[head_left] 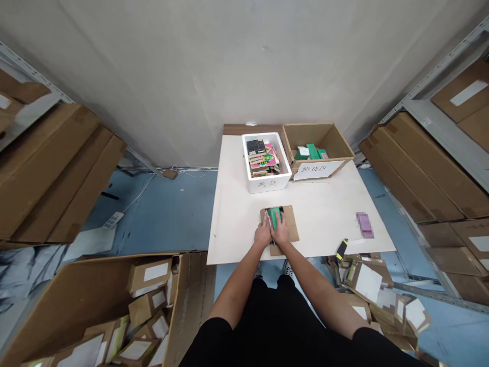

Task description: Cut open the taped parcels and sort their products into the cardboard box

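Observation:
On the white table in front of me lies a small opened cardboard box (291, 224) with its flaps spread out. Inside it is a green box (275, 216), and beside that shows a dark and purplish item too small to name. My right hand (281, 232) has its fingers closed on the green box. At the left side of the cardboard box, my left hand (262, 234) grips its edge, with fingertips close to the contents. The two hands nearly touch at the thumbs.
Behind stand a white foam bin (269, 184) of mixed packages and a labelled carton (340, 153) holding several green boxes. A yellow-black box cutter (342, 251) lies at the front right edge. Parcels fill a large carton (194, 295) at left; opened boxes (369, 285) lie at right.

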Available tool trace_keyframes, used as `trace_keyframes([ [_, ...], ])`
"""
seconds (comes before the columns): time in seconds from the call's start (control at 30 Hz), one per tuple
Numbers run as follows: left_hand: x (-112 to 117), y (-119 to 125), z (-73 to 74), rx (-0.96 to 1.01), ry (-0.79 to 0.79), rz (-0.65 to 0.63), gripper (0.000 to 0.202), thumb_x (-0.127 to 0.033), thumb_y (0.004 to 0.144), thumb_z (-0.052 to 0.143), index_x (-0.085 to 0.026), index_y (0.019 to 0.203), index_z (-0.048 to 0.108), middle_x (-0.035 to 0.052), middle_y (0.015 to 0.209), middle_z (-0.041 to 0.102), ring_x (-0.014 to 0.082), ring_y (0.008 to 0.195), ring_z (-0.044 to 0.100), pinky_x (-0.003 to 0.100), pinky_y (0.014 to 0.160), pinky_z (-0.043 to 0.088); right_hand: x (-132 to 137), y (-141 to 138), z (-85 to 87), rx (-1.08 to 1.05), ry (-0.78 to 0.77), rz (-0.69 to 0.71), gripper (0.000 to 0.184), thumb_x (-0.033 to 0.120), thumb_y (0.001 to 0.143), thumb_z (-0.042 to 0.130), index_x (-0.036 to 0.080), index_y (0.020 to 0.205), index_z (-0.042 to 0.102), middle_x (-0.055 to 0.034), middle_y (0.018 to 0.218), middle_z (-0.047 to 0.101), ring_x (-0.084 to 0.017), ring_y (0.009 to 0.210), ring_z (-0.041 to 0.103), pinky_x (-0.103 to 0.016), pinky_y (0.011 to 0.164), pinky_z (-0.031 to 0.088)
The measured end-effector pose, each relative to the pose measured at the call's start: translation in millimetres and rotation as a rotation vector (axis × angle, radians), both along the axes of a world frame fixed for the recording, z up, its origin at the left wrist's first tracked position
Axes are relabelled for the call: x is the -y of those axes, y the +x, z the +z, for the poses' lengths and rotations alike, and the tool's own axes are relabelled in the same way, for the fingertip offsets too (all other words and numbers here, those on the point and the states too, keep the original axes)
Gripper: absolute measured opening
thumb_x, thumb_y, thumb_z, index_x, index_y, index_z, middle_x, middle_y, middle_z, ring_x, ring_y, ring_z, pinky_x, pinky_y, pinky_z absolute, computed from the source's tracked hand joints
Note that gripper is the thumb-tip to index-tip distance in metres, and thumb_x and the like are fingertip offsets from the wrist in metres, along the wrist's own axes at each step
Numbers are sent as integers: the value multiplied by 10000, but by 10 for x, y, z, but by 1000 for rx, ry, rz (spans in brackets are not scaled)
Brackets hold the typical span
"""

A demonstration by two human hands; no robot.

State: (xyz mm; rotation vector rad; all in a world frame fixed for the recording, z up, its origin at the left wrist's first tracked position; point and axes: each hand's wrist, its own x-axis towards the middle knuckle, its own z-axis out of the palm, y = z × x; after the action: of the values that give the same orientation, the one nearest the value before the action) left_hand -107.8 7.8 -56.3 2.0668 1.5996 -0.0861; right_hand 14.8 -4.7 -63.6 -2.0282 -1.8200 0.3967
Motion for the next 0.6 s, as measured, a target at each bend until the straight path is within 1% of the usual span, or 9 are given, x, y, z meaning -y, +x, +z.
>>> trace_keyframes([
  [0.07,-15,-1,17,-14,-34,-16,856,-239,1002,454,-217,1765,68,108,1835,-26,324,1221,663,474,990,616,14,25,-22,-8,9,-13,775,312,949,582,211,1684,357,-204,1711,359,-356,1413,576,-464,986,624],
  [0.1,-27,-16,24,-16,-55,-30,869,-247,995,474,-218,1765,73,115,1834,-32,324,1202,675,475,986,614,20,31,-24,-15,20,-16,760,318,946,586,203,1668,379,-207,1711,359,-355,1414,574,-459,981,626],
  [0.2,-66,-110,46,27,-85,-91,883,-260,973,520,-218,1761,124,137,1831,-1,345,1214,687,493,1017,591,62,35,-3,-40,48,-29,752,331,951,577,199,1662,373,-206,1702,377,-346,1431,559,-456,990,622],
  [0.27,-81,-183,63,99,-93,-134,856,-258,970,530,-208,1752,184,154,1829,23,352,1205,706,498,1033,580,101,38,24,-50,32,-37,743,340,964,559,212,1668,359,-194,1702,382,-343,1451,541,-476,1018,610],
  [0.33,-81,-238,76,183,-70,-145,811,-257,985,522,-228,1743,235,146,1830,31,353,1240,704,488,1055,568,126,46,59,-56,0,-46,740,346,966,550,219,1669,356,-183,1714,366,-350,1471,521,-505,1042,597],
  [0.4,-73,-268,78,257,-15,-86,772,-255,1010,495,-278,1740,248,113,1835,16,342,1332,663,471,1094,548,123,56,104,-60,-35,-48,759,339,953,555,214,1674,353,-183,1728,338,-363,1463,528,-527,1047,592],
  [0.47,-68,-275,65,314,-6,38,773,-266,1023,496,-296,1745,223,107,1836,-3,326,1412,612,447,1118,537,95,58,160,-60,-71,-32,795,327,937,569,210,1687,334,-187,1739,315,-370,1419,568,-529,1035,597],
  [0.53,-74,-268,42,354,-84,155,794,-288,1021,530,-274,1749,212,133,1833,2,311,1447,589,410,1120,538,57,47,223,-48,-105,-11,830,314,926,591,213,1701,311,-187,1749,297,-365,1371,607,-507,1022,604],
  [0.6,-91,-256,19,370,-176,223,800,-298,1014,566,-249,1743,240,153,1830,27,301,1467,574,380,1134,527,25,26,287,-33,-129,7,848,306,926,605,224,1711,292,-178,1760,280,-356,1345,628,-477,1017,605],
])
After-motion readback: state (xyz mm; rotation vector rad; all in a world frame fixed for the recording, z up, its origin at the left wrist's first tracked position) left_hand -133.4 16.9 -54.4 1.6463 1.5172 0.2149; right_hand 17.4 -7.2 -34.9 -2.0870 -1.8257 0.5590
